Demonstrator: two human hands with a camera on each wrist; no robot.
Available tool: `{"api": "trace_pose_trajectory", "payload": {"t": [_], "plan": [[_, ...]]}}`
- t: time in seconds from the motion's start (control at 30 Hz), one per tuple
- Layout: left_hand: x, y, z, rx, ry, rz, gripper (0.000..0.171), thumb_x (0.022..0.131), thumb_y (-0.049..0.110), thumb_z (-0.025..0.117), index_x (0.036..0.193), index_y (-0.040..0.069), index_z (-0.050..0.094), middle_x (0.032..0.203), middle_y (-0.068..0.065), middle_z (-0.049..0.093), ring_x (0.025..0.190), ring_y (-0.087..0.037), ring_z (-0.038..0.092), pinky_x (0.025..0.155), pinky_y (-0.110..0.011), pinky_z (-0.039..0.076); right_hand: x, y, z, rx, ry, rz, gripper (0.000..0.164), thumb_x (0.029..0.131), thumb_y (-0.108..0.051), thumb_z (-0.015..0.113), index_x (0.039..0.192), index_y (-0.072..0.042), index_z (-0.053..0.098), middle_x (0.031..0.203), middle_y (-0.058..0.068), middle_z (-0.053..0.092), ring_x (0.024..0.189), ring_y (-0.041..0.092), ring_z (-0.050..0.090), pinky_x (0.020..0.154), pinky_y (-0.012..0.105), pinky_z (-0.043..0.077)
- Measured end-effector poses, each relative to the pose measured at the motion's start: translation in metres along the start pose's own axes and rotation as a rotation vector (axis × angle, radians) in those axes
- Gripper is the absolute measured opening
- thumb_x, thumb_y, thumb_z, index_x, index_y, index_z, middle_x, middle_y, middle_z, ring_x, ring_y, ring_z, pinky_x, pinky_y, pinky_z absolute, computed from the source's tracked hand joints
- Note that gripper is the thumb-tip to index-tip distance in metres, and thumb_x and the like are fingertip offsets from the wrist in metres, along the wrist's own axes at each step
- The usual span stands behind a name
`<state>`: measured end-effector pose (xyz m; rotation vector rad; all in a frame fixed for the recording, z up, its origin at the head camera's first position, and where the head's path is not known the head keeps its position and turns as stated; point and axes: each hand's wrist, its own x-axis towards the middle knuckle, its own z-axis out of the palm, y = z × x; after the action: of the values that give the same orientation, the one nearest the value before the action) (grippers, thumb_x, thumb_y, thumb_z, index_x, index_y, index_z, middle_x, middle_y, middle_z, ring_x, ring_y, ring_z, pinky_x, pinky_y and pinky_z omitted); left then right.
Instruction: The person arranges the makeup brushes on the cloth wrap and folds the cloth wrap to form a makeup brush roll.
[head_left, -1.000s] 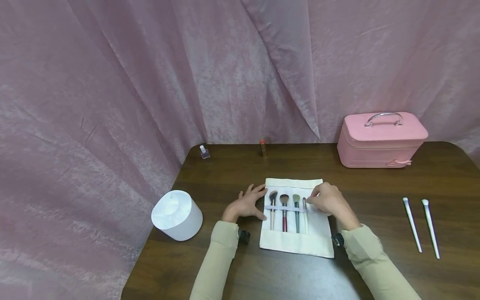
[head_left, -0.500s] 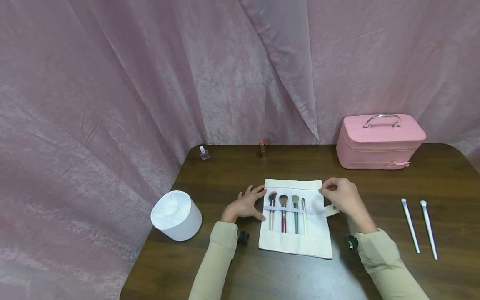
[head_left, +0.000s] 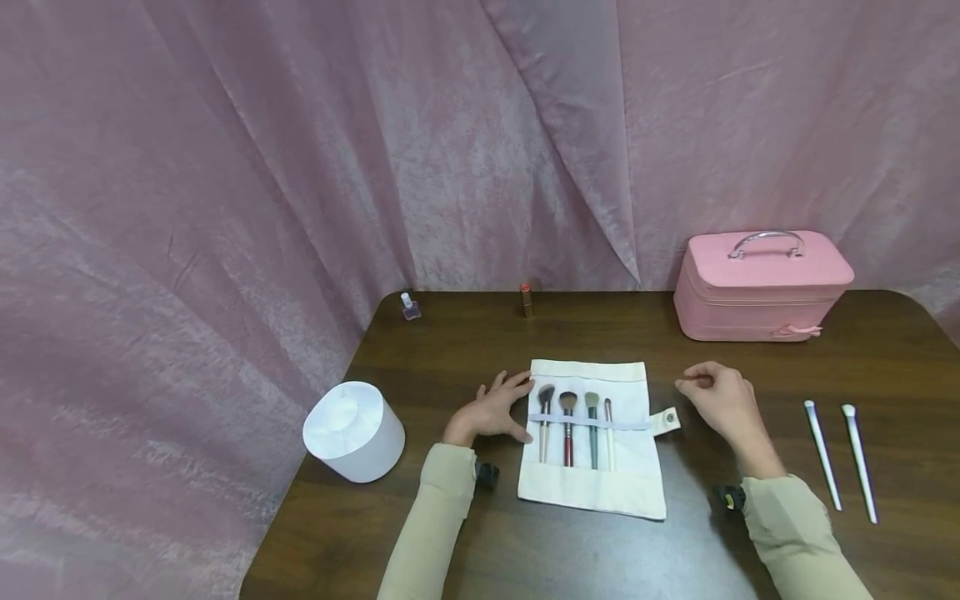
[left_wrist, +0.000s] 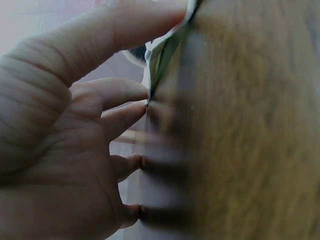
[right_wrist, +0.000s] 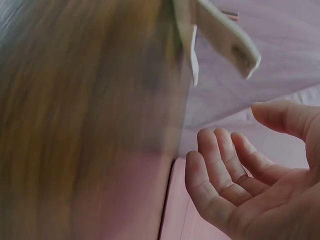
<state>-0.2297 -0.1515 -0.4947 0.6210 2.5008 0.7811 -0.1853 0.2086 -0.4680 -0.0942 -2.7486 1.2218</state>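
White brush roll (head_left: 592, 487) between two hands
Left hand (head_left: 491, 410), spread, touches its edge at three o'clock; right hand (head_left: 723, 404), loosely curved, apart, roll at nine.

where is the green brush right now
In the head view, the green brush lies in the white brush roll, under its strap, between the red-handled brush on its left and the slim white-handled brush.

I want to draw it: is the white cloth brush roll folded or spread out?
Spread out: the white cloth brush roll lies open on the brown wooden table with four makeup brushes showing.
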Motion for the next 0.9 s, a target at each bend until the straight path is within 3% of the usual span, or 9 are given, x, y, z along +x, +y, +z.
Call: {"api": "trace_pose_trajectory", "payload": {"t": [0.37,0.6,0.9], "plan": [[0.001,0.002,-0.001,0.001,0.0,-0.01,0.096,0.082,0.02,0.087,0.16,0.012,0.032,0.169,0.0,0.014,0.154,-0.033,-0.005,0.117,-0.064,-0.002,-0.003,0.027,-0.022,-0.084,0.048,-0.019,0.028,0.093,-0.013,0.069,0.107,0.011,0.067,0.095,0.027,0.071,0.088,0.046,0.066,0.069,0.047,0.047],[0.001,0.005,0.001,-0.007,-0.003,-0.013,0.096,0.081,0.02,0.088,0.159,0.011,0.033,0.169,-0.001,0.014,0.154,-0.034,-0.004,0.117,-0.064,-0.001,-0.012,0.051,-0.044,-0.164,0.024,0.018,0.028,0.093,-0.012,0.068,0.106,0.013,0.064,0.092,0.027,0.07,0.09,0.051,0.063,0.074,0.058,0.043],[0.0,0.002,0.0,-0.02,-0.001,-0.01,0.096,0.081,0.019,0.087,0.159,0.011,0.033,0.169,-0.001,0.014,0.154,-0.033,-0.005,0.117,-0.064,-0.003,-0.023,0.071,-0.072,-0.234,-0.008,0.034,0.031,0.091,-0.009,0.069,0.106,0.017,0.061,0.094,0.032,0.069,0.093,0.057,0.059,0.077,0.063,0.041]]}}
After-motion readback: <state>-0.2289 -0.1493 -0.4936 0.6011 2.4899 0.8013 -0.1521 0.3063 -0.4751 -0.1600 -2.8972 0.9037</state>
